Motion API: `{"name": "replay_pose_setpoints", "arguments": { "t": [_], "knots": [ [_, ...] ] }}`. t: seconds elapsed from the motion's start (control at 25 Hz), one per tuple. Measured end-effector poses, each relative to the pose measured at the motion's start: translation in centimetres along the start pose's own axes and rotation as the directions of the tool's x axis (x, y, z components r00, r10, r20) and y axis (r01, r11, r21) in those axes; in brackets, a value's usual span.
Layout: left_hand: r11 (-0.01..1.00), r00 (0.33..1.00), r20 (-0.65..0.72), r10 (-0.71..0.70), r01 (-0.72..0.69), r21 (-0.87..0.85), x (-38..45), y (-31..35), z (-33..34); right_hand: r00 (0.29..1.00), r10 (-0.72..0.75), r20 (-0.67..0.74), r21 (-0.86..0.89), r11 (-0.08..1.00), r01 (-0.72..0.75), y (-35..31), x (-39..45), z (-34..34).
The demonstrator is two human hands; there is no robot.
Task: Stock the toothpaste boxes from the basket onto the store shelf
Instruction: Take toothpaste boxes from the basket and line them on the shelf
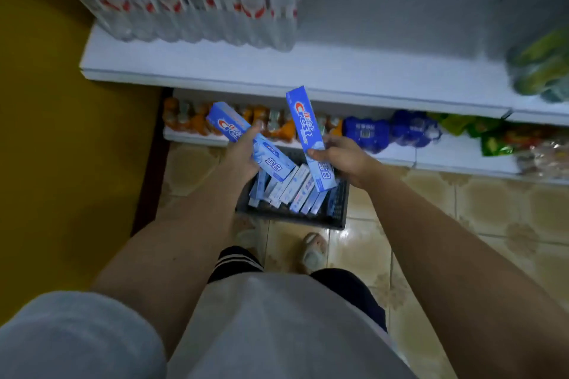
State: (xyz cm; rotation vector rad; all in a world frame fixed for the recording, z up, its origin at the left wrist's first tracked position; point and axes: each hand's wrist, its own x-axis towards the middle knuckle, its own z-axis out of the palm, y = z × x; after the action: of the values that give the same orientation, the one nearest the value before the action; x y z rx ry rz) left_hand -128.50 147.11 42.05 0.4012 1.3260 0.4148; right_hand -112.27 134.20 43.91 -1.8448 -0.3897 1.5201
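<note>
Two bare forearms reach out over grey shirt and dark shorts, one sandalled foot (314, 251) planted on the tiled floor. Just past it sits one dark basket (338, 209), with roughly eight toothpaste boxes (292, 191) still standing inside, packed side by side; the exact count is hard to call. Above the basket, two more boxes are up in the air. Left hand (243, 154) has its fingers wrapped round the left box (246, 140), angled up to the left. Right hand (341, 160) pinches the right box (308, 129) near its middle, held almost upright. Beyond, a low shelf (397, 155) carries orange bottles (191, 120) and two blue packs (391, 131). Higher, the white shelf (308, 71) holds one wrapped pack of water bottles (197, 0) on its left.
</note>
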Motion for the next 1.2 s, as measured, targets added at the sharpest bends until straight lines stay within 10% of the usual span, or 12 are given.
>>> {"name": "replay_pose_setpoints", "arguments": {
  "t": [0.24, 0.88, 1.08, 1.2],
  "knots": [
    [0.949, 0.981, 0.119, 0.152, -0.112, -0.294, -6.6, 6.1, 1.8, 0.993, -0.087, 0.084, 0.022, 0.996, 0.086, -7.3, -4.1, -2.1],
    [0.887, 0.843, 0.295, 0.45, -0.384, -0.257, -21.7, 21.6, -7.7, 0.855, -0.495, -0.154, 0.11, 0.851, 0.513, -22.0, -13.6, 9.5],
    [0.795, 0.782, 0.426, 0.456, -0.573, 0.199, -29.2, 30.5, -14.7, 0.781, -0.603, -0.161, 0.085, 0.78, 0.62, -27.3, -18.3, 12.1],
    [0.43, 0.788, 0.51, 0.345, -0.616, 0.66, -33.3, 34.8, -16.0, 0.739, -0.656, -0.155, 0.034, 0.744, 0.668, -30.0, -20.7, 13.1]
  ]
}}
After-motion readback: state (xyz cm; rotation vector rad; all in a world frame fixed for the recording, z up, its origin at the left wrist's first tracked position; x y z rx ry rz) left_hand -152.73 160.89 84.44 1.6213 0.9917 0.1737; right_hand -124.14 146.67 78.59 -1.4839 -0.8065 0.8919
